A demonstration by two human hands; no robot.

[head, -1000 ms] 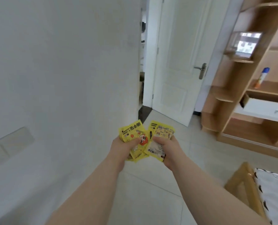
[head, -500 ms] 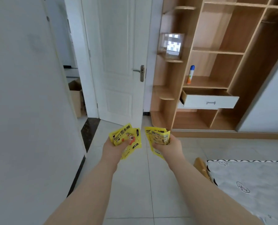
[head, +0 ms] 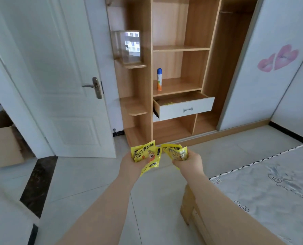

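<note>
Open drawer point(head: 183, 107) reachable over bare floor point(head: 218, 147); bed point(head: 271, 183) crowds right, door point(head: 62, 76) left.

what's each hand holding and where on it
The left hand grips a fan of small yellow printed plastic packets by their lower left corners; the right hand grips a second bunch of yellow packets by their lower right ends.

Spray can point(head: 159, 79) upright at left edge of wardrobe shelf point(head: 182, 85). White drawer point(head: 184, 108) just below, pulled out. Clear box point(head: 127, 46) on side shelf point(head: 135, 65). Door point(head: 62, 76) open; cardboard box point(head: 2, 147) far left.
</note>
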